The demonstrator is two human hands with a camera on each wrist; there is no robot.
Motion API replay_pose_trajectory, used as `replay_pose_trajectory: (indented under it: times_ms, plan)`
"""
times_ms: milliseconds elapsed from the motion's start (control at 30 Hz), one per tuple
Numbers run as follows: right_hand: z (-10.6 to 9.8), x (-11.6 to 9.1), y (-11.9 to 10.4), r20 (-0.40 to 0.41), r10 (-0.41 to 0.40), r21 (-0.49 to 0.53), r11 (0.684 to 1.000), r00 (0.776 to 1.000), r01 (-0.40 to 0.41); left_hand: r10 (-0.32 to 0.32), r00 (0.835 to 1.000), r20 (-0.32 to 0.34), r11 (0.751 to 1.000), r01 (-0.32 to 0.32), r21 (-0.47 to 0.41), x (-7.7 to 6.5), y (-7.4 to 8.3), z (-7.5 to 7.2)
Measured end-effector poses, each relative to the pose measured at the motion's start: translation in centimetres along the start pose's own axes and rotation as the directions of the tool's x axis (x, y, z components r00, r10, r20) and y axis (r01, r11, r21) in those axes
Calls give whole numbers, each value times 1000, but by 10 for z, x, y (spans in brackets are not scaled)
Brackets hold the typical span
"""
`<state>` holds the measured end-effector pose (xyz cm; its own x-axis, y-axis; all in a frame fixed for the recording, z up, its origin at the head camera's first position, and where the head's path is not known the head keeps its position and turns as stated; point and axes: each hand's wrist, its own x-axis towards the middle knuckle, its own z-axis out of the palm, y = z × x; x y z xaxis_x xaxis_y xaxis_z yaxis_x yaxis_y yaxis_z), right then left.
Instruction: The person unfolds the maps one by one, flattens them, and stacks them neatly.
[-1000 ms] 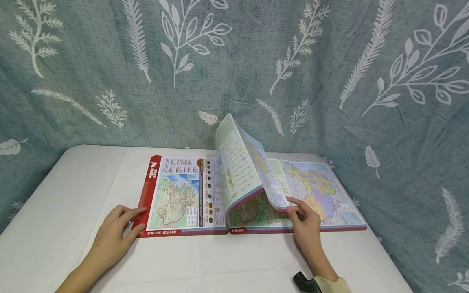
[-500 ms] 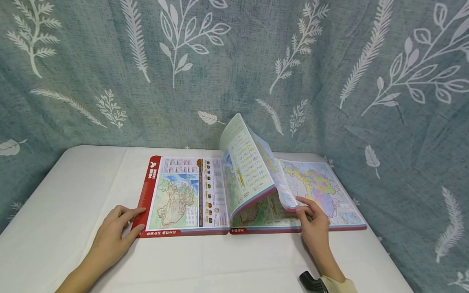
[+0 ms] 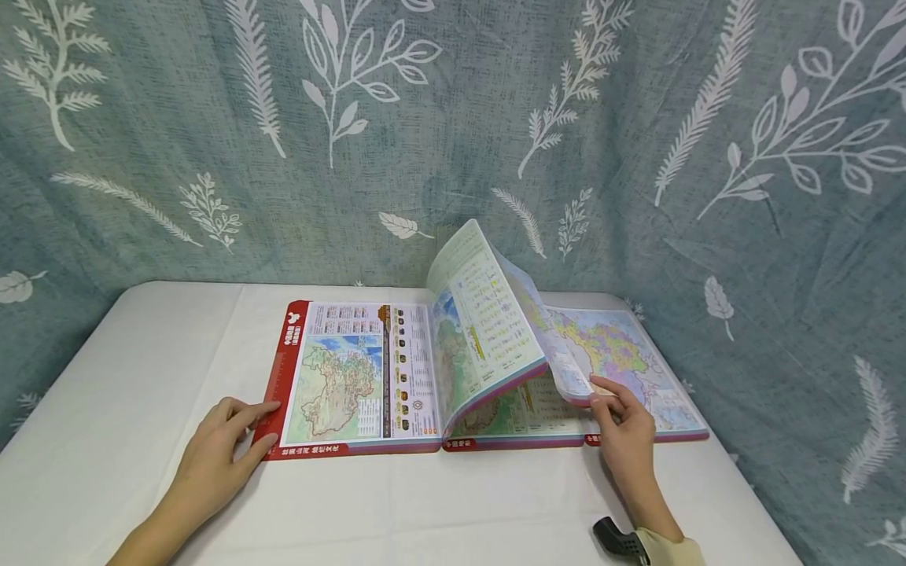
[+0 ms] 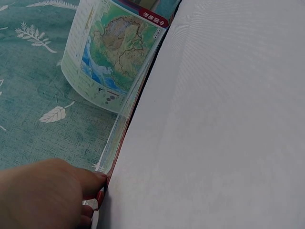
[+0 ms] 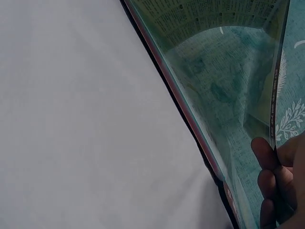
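A laminated fold-out map lies spread over the table, its left panel edged in red. My left hand rests on that red edge at the near left, index fingertip and thumb on it; in the left wrist view the thumb is right at the corner. Some middle panels stand up in a bent fold, leaning right. My right hand pinches the near corner of a lifted panel between thumb and fingers; the right wrist view shows the fingers on its edge. Part of the right-hand map panel is hidden behind it.
The map lies on a white-covered table with rounded back corners. A green-blue curtain with white leaf prints hangs close behind and to the right. A black device sits at the right wrist beside a pale sleeve.
My right hand has moved right with the pinched panel corner, and the raised fold has swung right with it. More of the lower panel shows beneath. The left hand has stayed at the red edge.
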<state>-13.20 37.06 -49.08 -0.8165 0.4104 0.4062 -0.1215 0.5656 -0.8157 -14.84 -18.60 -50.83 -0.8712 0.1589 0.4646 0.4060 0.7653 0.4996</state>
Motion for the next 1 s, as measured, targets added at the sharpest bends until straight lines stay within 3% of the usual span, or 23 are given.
replay_pose_trajectory:
  times_ms: [433, 700, 1000]
  plan:
    - [-15, 4, -10, -84, 67, -26, 997, 994, -69, 2, 1000, 5, 1000, -2, 4, 0, 1, 0]
    - [-20, 8, 7, -86, 96, -65, 993, 992, -102, 2, 1000, -3, 1000, -2, -2, 0, 1, -1]
    - [-29, 12, 13, -153, 128, -116, 982, 980, -147, 3, 1000, 1, 1000, -3, 4, 0, 0, 0]
